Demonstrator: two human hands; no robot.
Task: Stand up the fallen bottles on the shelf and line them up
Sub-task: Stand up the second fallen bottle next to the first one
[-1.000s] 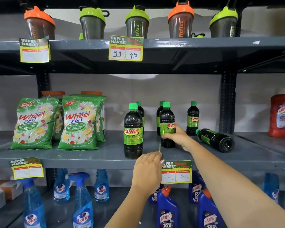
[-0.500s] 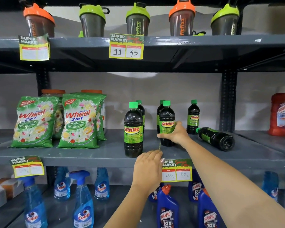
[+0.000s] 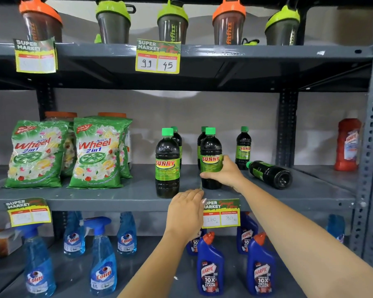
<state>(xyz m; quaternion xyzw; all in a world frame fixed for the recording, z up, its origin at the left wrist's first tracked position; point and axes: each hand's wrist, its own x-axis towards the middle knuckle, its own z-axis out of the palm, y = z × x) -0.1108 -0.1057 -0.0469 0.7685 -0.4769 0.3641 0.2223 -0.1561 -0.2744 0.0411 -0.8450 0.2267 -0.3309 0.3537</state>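
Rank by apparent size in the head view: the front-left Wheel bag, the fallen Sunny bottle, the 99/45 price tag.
1. Wheel bag, clearly largest.
2. Fallen Sunny bottle and 99/45 price tag: too alike to rank; depths differ.

Middle shelf [image 3: 116, 196]: bare front strip between bags [image 3: 97, 155] and front-left bottle [image 3: 167, 163], open to reach in. Narrow gap between that bottle and held bottle [image 3: 210, 155]; two back bottles [image 3: 177, 138] [image 3: 202, 138] stand behind the gap, blocking depth. Right hand [image 3: 224, 174] wraps held bottle's right side, forearm crossing the shelf edge. Left hand [image 3: 186, 208] covers the edge below the gap. Fallen bottle [image 3: 269, 174] lies just right of the hand, back-right bottle [image 3: 243, 147] upright near its cap. Right of fallen bottle the shelf is bare up to the post [image 3: 285, 130]. Upper shelf [image 3: 246, 54] caps headroom above the caps.
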